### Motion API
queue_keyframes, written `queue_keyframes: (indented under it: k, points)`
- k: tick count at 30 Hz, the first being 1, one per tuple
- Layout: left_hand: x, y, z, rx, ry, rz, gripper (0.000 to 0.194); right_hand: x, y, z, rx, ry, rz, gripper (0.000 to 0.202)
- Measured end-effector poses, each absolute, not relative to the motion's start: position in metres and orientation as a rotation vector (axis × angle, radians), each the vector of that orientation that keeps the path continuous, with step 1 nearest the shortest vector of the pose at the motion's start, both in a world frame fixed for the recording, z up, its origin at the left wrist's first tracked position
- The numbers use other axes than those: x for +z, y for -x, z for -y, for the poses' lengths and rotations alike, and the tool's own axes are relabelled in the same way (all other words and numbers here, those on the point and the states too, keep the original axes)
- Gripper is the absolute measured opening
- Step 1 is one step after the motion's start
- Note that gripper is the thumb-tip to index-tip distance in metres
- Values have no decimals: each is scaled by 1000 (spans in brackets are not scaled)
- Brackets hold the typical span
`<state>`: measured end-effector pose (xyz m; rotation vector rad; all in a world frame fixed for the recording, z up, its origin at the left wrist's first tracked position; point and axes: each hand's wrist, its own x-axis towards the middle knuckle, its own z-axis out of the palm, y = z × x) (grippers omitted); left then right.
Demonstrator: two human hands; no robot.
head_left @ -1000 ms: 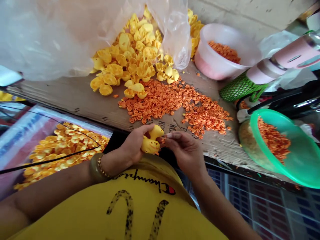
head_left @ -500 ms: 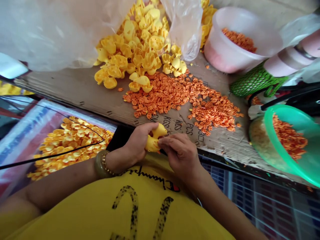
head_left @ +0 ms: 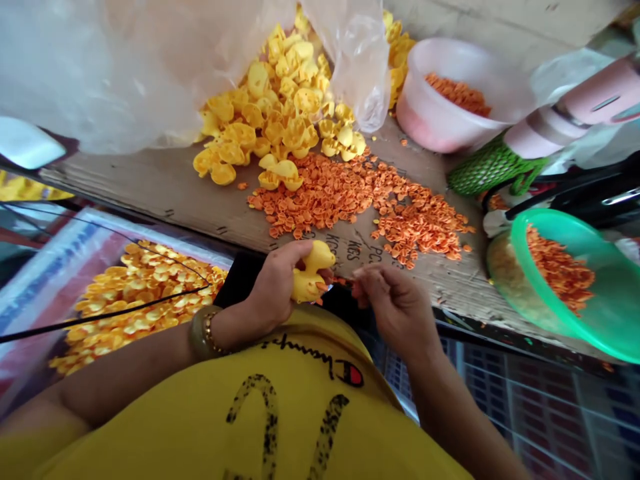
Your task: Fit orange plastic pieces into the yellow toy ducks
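My left hand (head_left: pixel 273 283) is closed around a yellow plastic duck part (head_left: pixel 311 279), made of two rounded joined lobes, in front of the table edge. Small orange tips show on its lower lobe. To its right, apart from the part, is my right hand (head_left: pixel 395 300), with thumb and fingers curled together. Whatever may be between those fingertips is too small or hidden to name. Just beyond both hands, small orange beak-like pieces (head_left: pixel 325 193) lie in a loose pile on the cardboard. Behind them is a heap of yellow hollow shells (head_left: pixel 280 100).
A translucent plastic bag (head_left: pixel 135 73) surrounds the shell heap. On the right stand a pale pink bowl (head_left: pixel 420 113) and a green basin (head_left: pixel 523 233), both holding orange pieces, with a pink bottle (head_left: pixel 540 130) between them. At lower left, a lined box (head_left: pixel 55 280) holds many yellow parts.
My right hand has pulled away from the duck part, to the right, uncovering the orange tips on its lower lobe. My left hand keeps its hold. The view has shifted slightly.
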<state>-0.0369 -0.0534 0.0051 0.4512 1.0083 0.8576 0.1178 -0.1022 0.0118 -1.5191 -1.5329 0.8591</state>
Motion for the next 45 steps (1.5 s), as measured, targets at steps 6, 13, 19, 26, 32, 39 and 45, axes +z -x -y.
queue_keyframes:
  k: [6,13,19,26,32,39,45]
  points:
    - [9,39,61,1020,-615,-1050,16,4,-94,109,829,1452,1951,26]
    - [7,44,73,980,-812,-1036,21,-3,-94,109,929,1395,1934,26]
    - [7,46,70,935,-1080,-1074,24,-10,-85,105,1032,1389,1888,22]
    - [0,126,61,641,-1509,-1314,31,-1,-87,43,1191,1160,2300,22]
    - [-37,208,81,-34,-2048,-1756,36,0,-73,-68,210,1563,2261,23]
    - [-9,126,41,696,-1624,-1438,20,-17,-83,-113,581,1581,2032,11]
    - [6,55,-28,1294,-1000,-1159,47,17,-123,-78,1463,1216,1456,36]
